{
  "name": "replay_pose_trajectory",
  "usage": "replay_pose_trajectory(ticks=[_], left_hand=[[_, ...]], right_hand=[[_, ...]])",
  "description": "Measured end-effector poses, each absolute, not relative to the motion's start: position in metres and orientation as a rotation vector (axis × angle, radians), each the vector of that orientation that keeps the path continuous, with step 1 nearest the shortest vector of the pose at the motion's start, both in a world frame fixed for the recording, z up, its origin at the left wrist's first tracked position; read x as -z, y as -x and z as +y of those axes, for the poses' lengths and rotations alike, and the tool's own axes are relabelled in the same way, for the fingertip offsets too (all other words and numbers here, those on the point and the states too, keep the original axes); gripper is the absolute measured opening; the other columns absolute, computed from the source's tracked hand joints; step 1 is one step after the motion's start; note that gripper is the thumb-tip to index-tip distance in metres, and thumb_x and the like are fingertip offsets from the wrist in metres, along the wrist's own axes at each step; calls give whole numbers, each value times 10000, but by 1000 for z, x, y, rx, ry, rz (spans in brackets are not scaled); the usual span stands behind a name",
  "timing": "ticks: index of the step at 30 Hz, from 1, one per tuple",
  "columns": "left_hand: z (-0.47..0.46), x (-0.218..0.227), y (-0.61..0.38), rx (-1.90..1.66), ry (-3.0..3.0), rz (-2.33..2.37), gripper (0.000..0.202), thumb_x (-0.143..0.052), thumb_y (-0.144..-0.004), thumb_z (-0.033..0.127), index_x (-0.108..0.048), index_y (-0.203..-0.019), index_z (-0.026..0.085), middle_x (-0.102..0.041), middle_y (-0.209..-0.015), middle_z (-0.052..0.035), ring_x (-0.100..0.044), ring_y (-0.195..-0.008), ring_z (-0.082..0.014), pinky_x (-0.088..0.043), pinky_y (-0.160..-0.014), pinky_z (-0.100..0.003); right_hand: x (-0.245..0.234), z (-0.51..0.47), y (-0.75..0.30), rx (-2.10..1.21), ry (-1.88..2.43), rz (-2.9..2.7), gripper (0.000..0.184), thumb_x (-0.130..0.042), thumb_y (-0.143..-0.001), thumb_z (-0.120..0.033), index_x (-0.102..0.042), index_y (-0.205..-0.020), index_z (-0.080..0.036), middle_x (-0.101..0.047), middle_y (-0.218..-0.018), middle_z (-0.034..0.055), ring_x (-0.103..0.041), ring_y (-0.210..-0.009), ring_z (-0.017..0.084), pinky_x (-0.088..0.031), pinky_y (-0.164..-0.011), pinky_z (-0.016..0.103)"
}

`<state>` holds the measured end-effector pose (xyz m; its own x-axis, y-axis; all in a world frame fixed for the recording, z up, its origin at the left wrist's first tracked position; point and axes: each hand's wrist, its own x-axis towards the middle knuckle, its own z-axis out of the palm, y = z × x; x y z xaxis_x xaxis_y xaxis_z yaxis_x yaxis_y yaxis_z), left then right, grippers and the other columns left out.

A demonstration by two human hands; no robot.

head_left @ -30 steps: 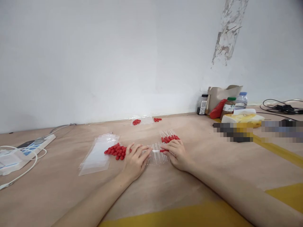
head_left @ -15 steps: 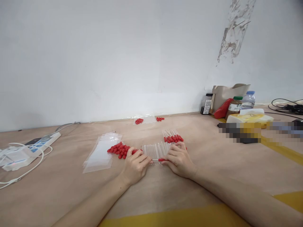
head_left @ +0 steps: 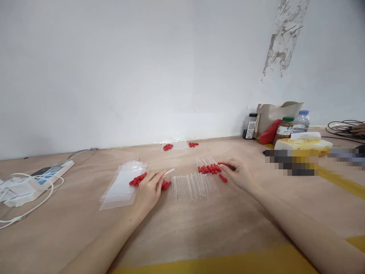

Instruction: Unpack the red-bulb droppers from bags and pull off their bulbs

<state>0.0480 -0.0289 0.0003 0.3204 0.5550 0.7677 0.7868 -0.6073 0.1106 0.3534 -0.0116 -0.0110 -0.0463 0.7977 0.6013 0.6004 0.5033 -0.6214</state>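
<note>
My left hand (head_left: 149, 188) pinches a clear glass tube (head_left: 169, 171) that points up and right. Under and around its fingers lies a pile of red rubber bulbs (head_left: 138, 179), partly hidden. My right hand (head_left: 237, 174) has thumb and fingers closed on a red-bulbed dropper (head_left: 223, 164); its tube is hard to see. Beside it, several droppers (head_left: 209, 168) lie in a row, red bulbs toward me. One loose red bulb (head_left: 222, 178) rests just below my right fingers. Between my hands is a row of clear glass tubes (head_left: 194, 187).
Clear plastic bags (head_left: 121, 188) lie left; another bag (head_left: 178, 145) with red bulbs nearby is by the wall. A power strip (head_left: 54, 175) with cables is far left. Bottles, a jar (head_left: 285, 130), a grey bag (head_left: 278, 112) and tissues (head_left: 302, 142) stand right. Another person's hand (head_left: 358, 129) shows at the edge.
My hands have moved apart from the tube and red bulb they held together. The right went right to the dropper row; the left moved left over the bulbs, holding a clear tube.
</note>
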Motion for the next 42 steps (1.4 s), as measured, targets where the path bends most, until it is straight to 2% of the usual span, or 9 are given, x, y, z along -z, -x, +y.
replay_pose_trajectory(ticks=[2,5,10,15,23,31,36,42], left_hand=[[-28,-4,-51,1142,2328,-1289,262,-370,-862,174,-574,-1027,172,-571,-854,-56,-550,-741,-146,-451,-651,-264],[-31,-4,-62,1082,2359,-1281,309,-361,-844,138,-547,-1089,158,-513,-782,-39,-516,-664,-132,-443,-589,-243],[-31,8,-75,1156,2391,-1173,218,-391,-849,138,-563,-975,182,-533,-754,-15,-513,-643,-113,-427,-595,-226],[-27,16,-76,1017,2493,-955,175,-377,-852,115,-542,-822,165,-550,-716,-19,-525,-655,-124,-441,-602,-238],[-29,19,-79,904,2613,-897,181,-391,-837,119,-563,-857,171,-587,-838,-52,-558,-775,-145,-473,-698,-274],[-36,15,-81,884,2715,-917,143,-463,-816,187,-584,-888,165,-584,-882,-70,-537,-802,-164,-460,-734,-302],[-36,13,-79,853,2757,-978,179,-525,-786,257,-587,-925,162,-569,-900,-77,-515,-831,-185,-450,-745,-327],[-36,10,-73,840,2817,-1008,288,-566,-761,342,-581,-997,177,-553,-959,-78,-505,-857,-197,-443,-769,-349]], right_hand=[[6,1,-369,-360,1365,-1648,237,-477,-781,-277,-655,-896,-170,-628,-761,46,-555,-706,153,-427,-625,256],[7,13,-385,-543,1514,-1569,255,-485,-739,-212,-631,-933,-133,-608,-677,29,-546,-607,127,-420,-547,228],[16,15,-390,-653,1617,-1484,225,-618,-633,-236,-581,-826,-125,-579,-595,-3,-490,-485,81,-341,-416,175],[16,12,-388,-704,1612,-1535,158,-641,-608,-255,-551,-672,-141,-566,-546,-15,-471,-465,69,-313,-402,168],[26,15,-385,-843,1627,-1512,229,-658,-601,-328,-526,-678,-158,-592,-511,-13,-459,-407,67,-319,-379,175],[32,20,-384,-732,1648,-1552,219,-644,-617,-362,-581,-610,-152,-608,-528,3,-467,-421,73,-312,-387,182],[33,24,-386,-676,1667,-1521,200,-602,-675,-339,-588,-714,-144,-628,-580,24,-516,-475,93,-350,-428,189],[39,29,-387,-590,1687,-1478,240,-622,-665,-287,-573,-853,-147,-642,-636,39,-548,-535,121,-383,-463,208]])
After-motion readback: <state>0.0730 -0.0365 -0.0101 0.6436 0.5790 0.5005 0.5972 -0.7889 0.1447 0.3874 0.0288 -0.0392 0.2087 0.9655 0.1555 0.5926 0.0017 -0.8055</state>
